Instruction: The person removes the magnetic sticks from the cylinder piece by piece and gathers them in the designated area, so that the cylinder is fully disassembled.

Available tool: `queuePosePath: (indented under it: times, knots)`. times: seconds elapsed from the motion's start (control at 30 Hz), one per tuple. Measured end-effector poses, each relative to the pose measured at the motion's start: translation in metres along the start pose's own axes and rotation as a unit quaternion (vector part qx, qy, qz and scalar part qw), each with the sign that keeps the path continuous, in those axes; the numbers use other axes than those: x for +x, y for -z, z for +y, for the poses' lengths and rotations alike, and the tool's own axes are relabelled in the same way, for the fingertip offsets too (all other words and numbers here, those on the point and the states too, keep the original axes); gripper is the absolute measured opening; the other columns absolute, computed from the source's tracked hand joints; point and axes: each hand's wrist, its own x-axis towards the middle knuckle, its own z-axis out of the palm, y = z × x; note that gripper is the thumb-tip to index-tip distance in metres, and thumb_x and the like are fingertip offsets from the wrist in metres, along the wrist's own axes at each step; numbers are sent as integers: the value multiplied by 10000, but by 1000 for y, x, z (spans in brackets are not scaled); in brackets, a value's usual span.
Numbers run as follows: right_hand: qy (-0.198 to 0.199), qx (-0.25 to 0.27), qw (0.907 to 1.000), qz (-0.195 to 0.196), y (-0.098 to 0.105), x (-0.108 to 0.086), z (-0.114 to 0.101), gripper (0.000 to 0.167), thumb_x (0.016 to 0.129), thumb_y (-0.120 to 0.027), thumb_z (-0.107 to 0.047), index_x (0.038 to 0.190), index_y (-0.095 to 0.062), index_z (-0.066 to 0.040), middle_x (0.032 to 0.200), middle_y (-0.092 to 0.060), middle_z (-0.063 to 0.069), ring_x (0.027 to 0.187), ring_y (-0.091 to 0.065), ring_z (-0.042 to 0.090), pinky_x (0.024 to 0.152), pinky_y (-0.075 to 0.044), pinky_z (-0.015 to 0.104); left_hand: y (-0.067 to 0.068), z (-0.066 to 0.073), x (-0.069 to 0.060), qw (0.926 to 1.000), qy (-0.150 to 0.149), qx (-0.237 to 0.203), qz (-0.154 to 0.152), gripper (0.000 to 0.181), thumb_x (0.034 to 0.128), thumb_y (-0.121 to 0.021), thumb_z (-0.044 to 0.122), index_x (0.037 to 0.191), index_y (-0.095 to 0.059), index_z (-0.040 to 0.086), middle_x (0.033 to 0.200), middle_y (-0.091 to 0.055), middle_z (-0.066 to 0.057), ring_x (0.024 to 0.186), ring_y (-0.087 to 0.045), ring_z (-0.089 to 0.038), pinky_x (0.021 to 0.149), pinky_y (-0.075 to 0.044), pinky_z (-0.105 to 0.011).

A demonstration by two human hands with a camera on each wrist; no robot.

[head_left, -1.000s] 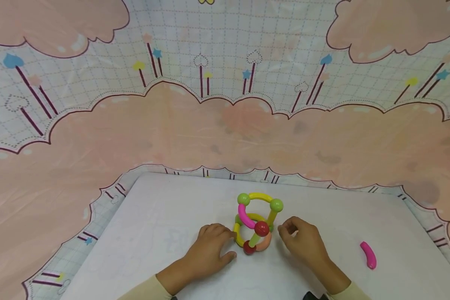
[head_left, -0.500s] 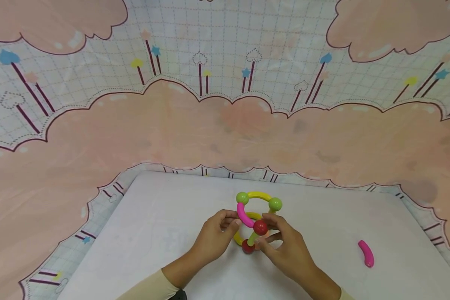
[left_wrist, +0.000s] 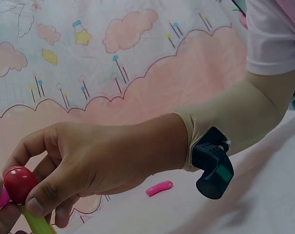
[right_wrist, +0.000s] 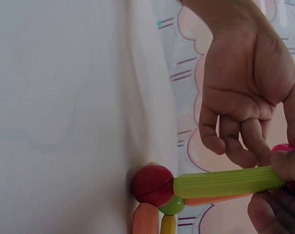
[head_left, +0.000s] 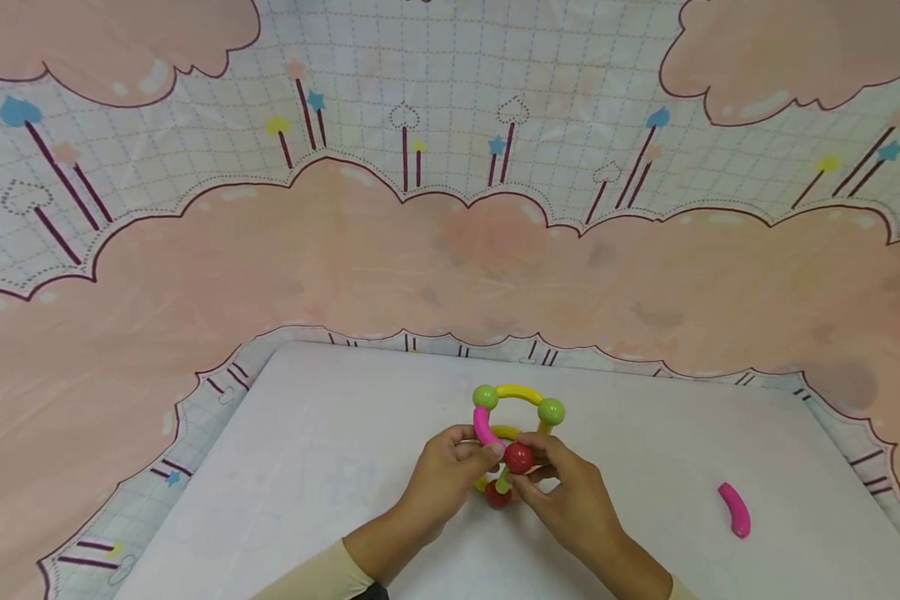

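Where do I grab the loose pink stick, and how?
Take the loose pink stick by its middle, from above, probably with the right grip, the nearer one. It lies flat on the table and is long and gently curved, so pinching across its narrow width should work best; nothing touches its long sides.

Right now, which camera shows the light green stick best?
The right wrist view: the light green ribbed stick runs large from a red ball, with only its far end covered by fingers. The head view shows a short, small piece; the left wrist view shows a part, cut off below.
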Motion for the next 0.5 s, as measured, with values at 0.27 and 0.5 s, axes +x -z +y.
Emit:
queuePosePath:
  times: [0.27, 0.5]
  knots:
    - [278, -203, 9993, 123, -3, 1, 2, 599, 681, -902, 110, 1185, -639, -79, 982, -745, -45, 821, -686, 64, 703, -583, 226, -2, 2, -1, 9999, -84, 57, 59, 451, 964, -731, 254, 1254, -592, -62, 991, -763, -85, 1060, -655, -211, 1022, -460, -482]
    - [397, -206, 9990, 76, -3, 1, 4, 589, 701, -895, 99, 1192, -632, -94, 994, -758, -14, 824, -703, 70, 708, -589, 237, -1, 3, -1, 9998, -124, 178, 32, 452, 975, -715, 241, 1272, -578, -71, 1009, -765, -81, 1138, -625, -210, 1062, -429, -514]
